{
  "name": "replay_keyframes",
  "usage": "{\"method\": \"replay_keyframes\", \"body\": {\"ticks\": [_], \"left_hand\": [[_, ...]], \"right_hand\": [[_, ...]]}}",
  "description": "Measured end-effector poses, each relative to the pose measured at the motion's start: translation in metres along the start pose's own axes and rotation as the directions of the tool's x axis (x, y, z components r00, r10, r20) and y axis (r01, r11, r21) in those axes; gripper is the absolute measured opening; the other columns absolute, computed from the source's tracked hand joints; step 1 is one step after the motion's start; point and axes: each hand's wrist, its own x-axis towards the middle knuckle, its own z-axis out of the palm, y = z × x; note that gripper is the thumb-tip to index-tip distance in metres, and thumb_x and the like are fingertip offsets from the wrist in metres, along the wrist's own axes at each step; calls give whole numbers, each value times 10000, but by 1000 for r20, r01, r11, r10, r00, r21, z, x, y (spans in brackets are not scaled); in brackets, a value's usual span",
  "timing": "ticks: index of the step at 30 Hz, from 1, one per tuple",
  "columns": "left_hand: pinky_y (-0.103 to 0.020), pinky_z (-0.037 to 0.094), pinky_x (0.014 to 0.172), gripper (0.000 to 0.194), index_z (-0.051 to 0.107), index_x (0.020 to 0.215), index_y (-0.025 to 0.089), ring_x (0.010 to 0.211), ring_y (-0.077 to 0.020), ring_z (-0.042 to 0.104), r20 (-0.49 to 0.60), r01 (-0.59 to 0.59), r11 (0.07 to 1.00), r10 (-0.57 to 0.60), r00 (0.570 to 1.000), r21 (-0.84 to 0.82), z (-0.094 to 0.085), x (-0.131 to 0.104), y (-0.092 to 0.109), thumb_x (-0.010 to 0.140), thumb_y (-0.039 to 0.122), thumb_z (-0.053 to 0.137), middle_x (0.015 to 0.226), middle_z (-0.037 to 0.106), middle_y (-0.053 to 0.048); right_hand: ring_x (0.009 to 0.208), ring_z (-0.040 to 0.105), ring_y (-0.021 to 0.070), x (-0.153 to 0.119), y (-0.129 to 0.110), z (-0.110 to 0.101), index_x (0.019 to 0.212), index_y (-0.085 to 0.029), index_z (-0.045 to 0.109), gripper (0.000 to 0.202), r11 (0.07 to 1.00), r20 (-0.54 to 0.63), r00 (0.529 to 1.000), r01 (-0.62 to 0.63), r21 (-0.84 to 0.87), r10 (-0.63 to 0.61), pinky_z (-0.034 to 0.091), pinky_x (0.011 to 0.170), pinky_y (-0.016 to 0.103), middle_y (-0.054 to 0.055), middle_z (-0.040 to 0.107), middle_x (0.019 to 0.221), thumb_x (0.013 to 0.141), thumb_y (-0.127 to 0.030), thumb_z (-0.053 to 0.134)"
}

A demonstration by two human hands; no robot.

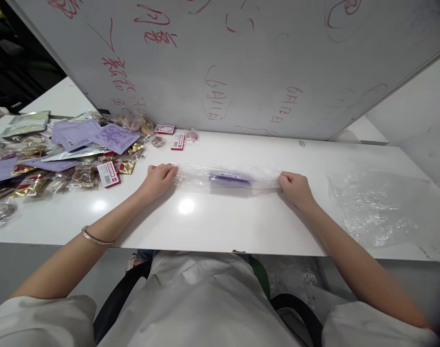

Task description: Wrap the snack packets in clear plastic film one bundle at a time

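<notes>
A sheet of clear bubble wrap point(194, 174) is stretched lengthwise just above the white table, around or over a purple packet point(230, 180) at its middle. My left hand point(161, 178) is a closed fist gripping the wrap's left end. At the other end, my right hand point(295, 188) has its fingers curled tightly round the gathered plastic. The packet shows only partly through the film, so whether it is fully enclosed I cannot tell.
Several purple packets point(116, 138), gold-wrapped snacks point(31, 184) and small clear bags form a pile at left. Red-and-white boxes point(109, 174) lie beside it. More clear plastic point(379, 207) spreads at right. A whiteboard point(252, 62) with red writing stands behind the table point(220, 221).
</notes>
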Motion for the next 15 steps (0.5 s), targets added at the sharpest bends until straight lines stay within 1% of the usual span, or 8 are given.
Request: {"method": "replay_keyframes", "body": {"ticks": [2,5,7,10,11,12,14,15], "left_hand": [[-413,367,882,368,357,635,217,702,-191,456,-8,10,999,-10,1000,-47,-7,3,1,941,421,343,610,421,16],[-415,390,861,371,315,592,219,652,-177,416,-10,20,996,-21,1000,-82,-14,6,1,913,395,381,568,379,22],[-446,388,883,374,315,547,215,652,-186,425,23,-3,1000,3,1000,3,-12,6,-1,881,356,406,517,375,14],[-503,377,909,379,382,503,211,737,-235,488,77,-90,973,75,994,214,-4,3,-3,860,327,436,491,432,-28],[-522,380,907,365,435,523,211,790,-262,510,76,-98,959,81,994,267,-3,0,-3,866,332,442,536,486,-51],[-542,387,906,331,504,579,208,857,-294,526,51,-82,950,70,996,300,-3,-2,-2,876,344,452,627,549,-81],[-590,385,939,248,622,824,178,1046,-370,519,-53,-30,950,49,997,312,-6,-9,5,893,377,492,936,618,-159],[-608,371,977,272,625,983,156,1153,-402,482,-119,-26,954,64,991,299,-8,-12,11,898,391,519,1109,588,-196]], "right_hand": [[526,232,114,7,-7,-4,535,-236,242,266,997,-22,997,-72,-9,72,196,510,304,-38,234,522,726,-228,427],[501,214,113,13,-14,-6,529,-239,245,275,986,-4,990,-140,-86,140,183,486,302,-38,242,508,718,-241,445],[474,234,117,12,-16,-2,528,-237,309,257,961,-12,993,-116,-251,117,194,480,298,-36,293,480,718,-256,481],[458,329,150,2,-16,9,632,-234,489,118,863,-41,999,-42,-504,25,263,506,308,-14,406,475,747,-262,498],[470,377,169,-2,-15,12,701,-227,539,90,841,-41,999,-26,-540,4,303,525,321,-1,450,496,767,-263,489],[504,438,193,-6,-14,13,781,-215,578,113,836,-41,999,-3,-549,-23,353,558,342,22,510,546,790,-265,477],[675,576,262,-12,-13,10,970,-178,617,230,858,-48,992,77,-507,-117,449,681,417,105,641,773,832,-286,469],[806,613,305,-14,-13,6,1068,-160,612,296,867,-72,981,125,-482,-181,470,761,466,154,664,924,849,-301,471]]}}
